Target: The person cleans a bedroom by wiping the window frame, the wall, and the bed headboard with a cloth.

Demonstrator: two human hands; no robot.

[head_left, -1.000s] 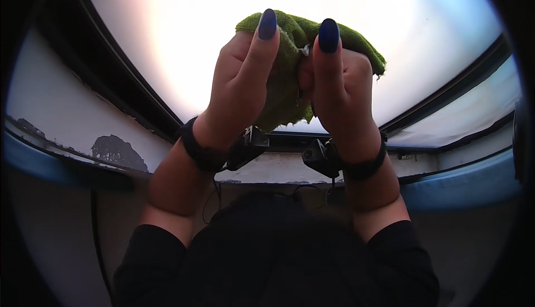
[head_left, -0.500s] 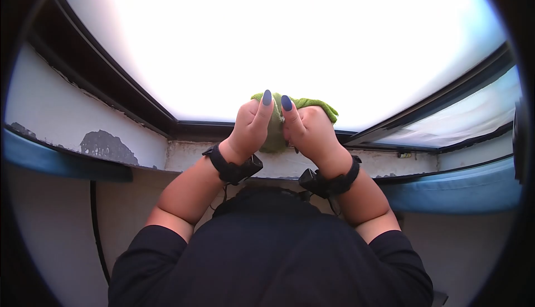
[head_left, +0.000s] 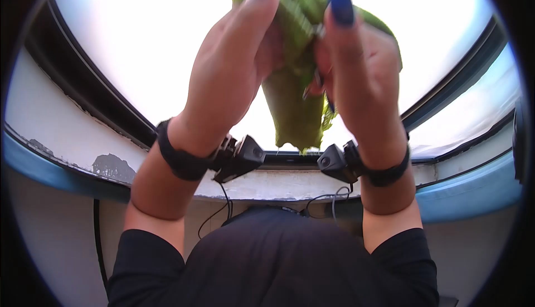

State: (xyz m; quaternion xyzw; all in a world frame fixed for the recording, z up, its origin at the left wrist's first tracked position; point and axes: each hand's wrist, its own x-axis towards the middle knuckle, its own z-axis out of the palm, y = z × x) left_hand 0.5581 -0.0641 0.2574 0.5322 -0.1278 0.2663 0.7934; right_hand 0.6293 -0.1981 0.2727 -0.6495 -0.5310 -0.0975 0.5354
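Note:
A green cloth [head_left: 295, 106] hangs bunched between my two hands, in front of the bright window. My left hand [head_left: 231, 67] is closed on its left part, thumb pointing up. On the right side my right hand [head_left: 362, 73] grips the cloth too, its thumb raised and some fingertips showing beside the folds. The lower end of the cloth dangles loose, with a frayed edge. Each wrist wears a black strap with a small dark device on its inner side. Most fingers are hidden by the hands and the cloth.
Behind the hands is a bright window pane [head_left: 139, 39] in a dark frame [head_left: 83, 78]. Below it runs a white sill [head_left: 251, 184] with peeling paint. Blue padded edges [head_left: 473, 193] lie at both sides. Thin cables hang from the wrist devices.
Half a second ago both hands were low, close together near the sill. Now they are raised and larger in view, farther apart, and the cloth hangs longer between them.

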